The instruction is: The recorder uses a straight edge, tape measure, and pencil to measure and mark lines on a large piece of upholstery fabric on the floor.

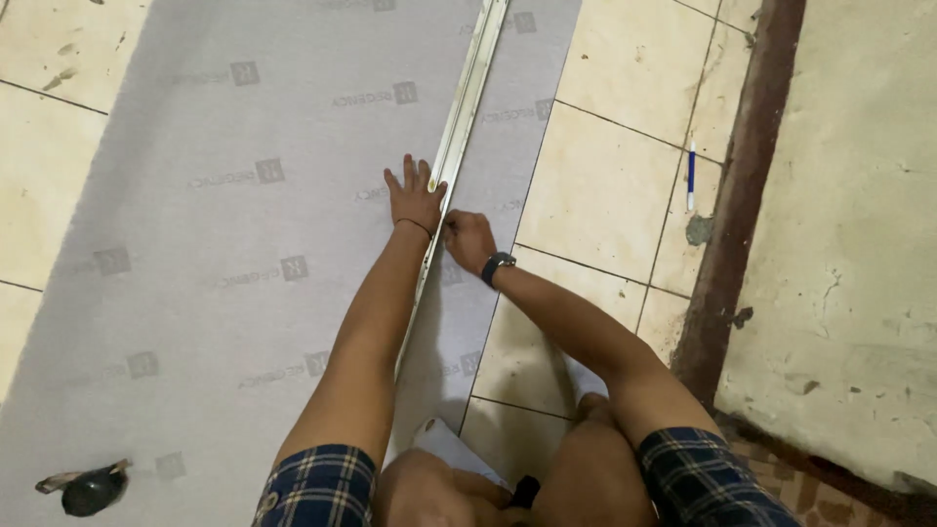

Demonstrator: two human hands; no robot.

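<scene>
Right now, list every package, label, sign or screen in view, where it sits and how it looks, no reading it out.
Grey sheet: spread over the tiled floor, printed all over with a repeating darker-grey mark, a small square beside a word.
Wristwatch: on the right wrist, dark band, face too small to tell.
No packages, signs or screens.

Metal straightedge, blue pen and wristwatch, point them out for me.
metal straightedge [467, 107], head view, mid-length of the rail.
blue pen [691, 178], head view, middle of the barrel.
wristwatch [497, 265], head view, its dark face.
</scene>
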